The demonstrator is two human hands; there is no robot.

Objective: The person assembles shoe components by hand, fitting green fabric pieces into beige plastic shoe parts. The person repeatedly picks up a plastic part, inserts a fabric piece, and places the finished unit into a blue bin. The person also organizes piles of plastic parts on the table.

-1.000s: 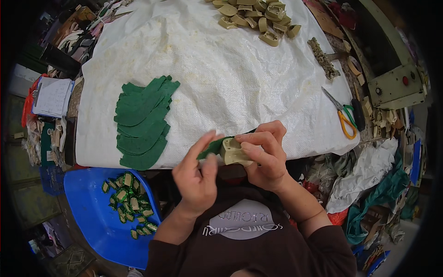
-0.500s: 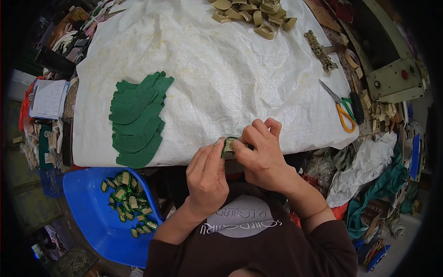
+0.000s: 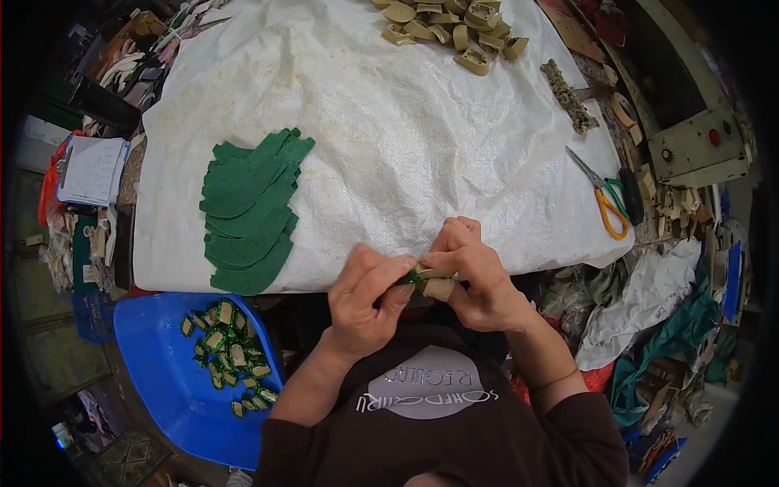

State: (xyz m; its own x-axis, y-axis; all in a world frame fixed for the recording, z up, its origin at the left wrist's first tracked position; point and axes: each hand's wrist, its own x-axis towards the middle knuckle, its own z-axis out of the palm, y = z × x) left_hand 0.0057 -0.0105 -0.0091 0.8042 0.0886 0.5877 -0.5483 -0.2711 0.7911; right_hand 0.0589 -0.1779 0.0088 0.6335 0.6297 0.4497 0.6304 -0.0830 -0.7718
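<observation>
Over the table's near edge, my two hands meet on one small tan shoe heel (image 3: pixel 439 289) with a glittery green covering (image 3: pixel 413 277). My left hand (image 3: pixel 361 296) is closed, thumb and fingers pinching the green part. On the other side my right hand (image 3: pixel 480 280) is closed round the tan part, its fingertips close to those of my left. Fingers hide much of the heel. In a blue plastic tub (image 3: pixel 154 406) below left lie several green-covered heels (image 3: pixel 235 355). A fanned stack of dark green fabric pieces (image 3: pixel 247 211) rests on the table at left.
White woven sheeting (image 3: pixel 365 162) covers the table. Bare tan heels (image 3: pixel 462 32) are heaped at the far side. Orange-and-green-handled scissors (image 3: pixel 608 203) lie at the right edge beside a black-handled tool (image 3: pixel 630 196). A clipboard (image 3: pixel 92 170) sits at left.
The heel has turned and tilted between my hands, with more of its tan side showing at right. My left hand's fingers have bent more. The view has shifted slightly.
</observation>
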